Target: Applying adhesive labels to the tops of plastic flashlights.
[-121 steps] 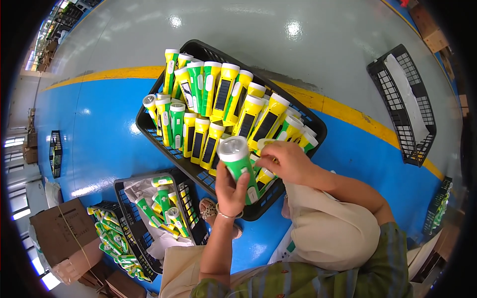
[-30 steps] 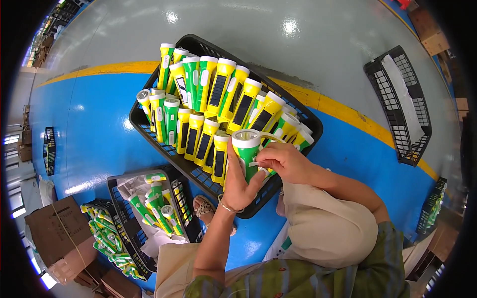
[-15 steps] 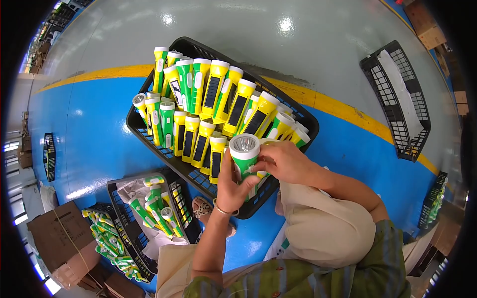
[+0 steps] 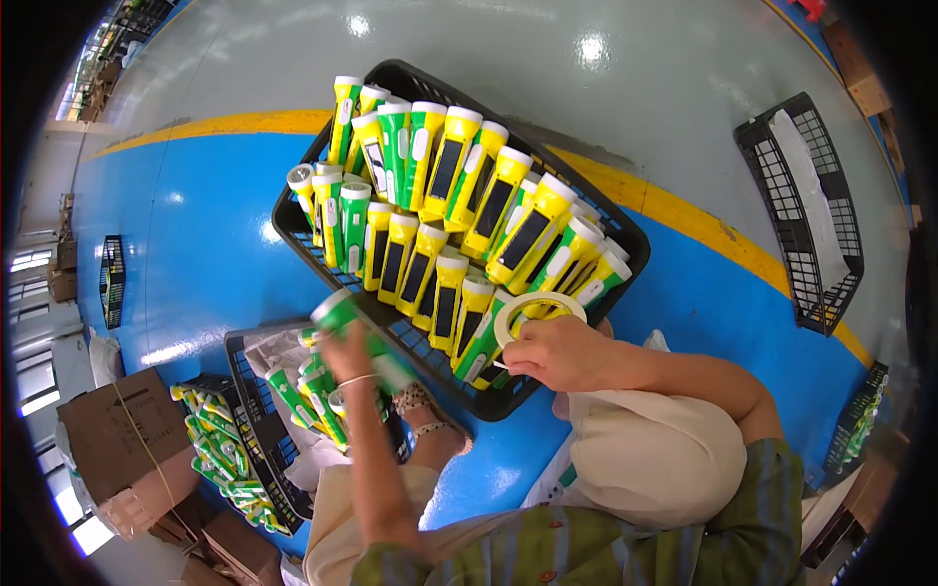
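Observation:
In my left hand (image 4: 350, 359) is a green and white flashlight (image 4: 334, 311), blurred by motion, over the gap between two black crates. My right hand (image 4: 557, 354) grips a cream roll of tape (image 4: 500, 324) at the near right edge of the large black crate (image 4: 630, 230). Inside that crate, yellow and green flashlights (image 4: 445, 168) stand in leaning rows with their white heads up; several show dark panels. The smaller black crate (image 4: 233, 366) at lower left has a pale liner, with green and yellow flashlights (image 4: 320, 396) lying in it.
Beyond the smaller crate, another pile of flashlights (image 4: 220, 444) lies beside a cardboard box (image 4: 127, 430). A black crate with a white liner (image 4: 806, 186) rests at the right. My sandalled foot (image 4: 435, 430) is between the crates. A yellow stripe (image 4: 684, 203) crosses the floor.
My left hand has carried the flashlight left and away from my right hand, toward the smaller crate. My right hand has let go of the flashlight and moved slightly right with the tape roll.

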The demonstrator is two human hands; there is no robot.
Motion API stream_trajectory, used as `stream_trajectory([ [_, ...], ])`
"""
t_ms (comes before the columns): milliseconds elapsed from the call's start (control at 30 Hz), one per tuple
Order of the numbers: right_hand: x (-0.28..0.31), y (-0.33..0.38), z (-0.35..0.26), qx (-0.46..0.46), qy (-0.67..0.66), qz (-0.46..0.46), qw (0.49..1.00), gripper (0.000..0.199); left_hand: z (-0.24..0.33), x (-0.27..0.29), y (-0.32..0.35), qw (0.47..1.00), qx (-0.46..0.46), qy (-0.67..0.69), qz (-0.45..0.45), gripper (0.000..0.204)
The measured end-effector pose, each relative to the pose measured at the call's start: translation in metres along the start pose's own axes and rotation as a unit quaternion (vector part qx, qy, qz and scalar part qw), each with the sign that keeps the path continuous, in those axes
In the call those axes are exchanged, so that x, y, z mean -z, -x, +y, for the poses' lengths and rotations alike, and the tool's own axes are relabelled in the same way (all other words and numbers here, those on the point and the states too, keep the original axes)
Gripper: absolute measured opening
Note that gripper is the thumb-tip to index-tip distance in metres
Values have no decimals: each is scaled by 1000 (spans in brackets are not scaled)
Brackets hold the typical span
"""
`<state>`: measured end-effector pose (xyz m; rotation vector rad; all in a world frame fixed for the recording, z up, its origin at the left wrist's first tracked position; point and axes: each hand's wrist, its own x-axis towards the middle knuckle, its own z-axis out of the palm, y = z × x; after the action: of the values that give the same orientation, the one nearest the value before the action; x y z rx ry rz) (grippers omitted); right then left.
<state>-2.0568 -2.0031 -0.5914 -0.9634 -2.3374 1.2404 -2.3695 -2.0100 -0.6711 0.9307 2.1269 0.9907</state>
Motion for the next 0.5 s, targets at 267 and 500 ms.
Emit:
stream_trajectory([
  [267,24,1,18,-53,-30,156,986,4,-127,115,-54,840,99,-483,227,61],
  [500,47,-1,13,-120,-26,261,957,9,56,-142,25,926,-325,-6,-193,67],
])
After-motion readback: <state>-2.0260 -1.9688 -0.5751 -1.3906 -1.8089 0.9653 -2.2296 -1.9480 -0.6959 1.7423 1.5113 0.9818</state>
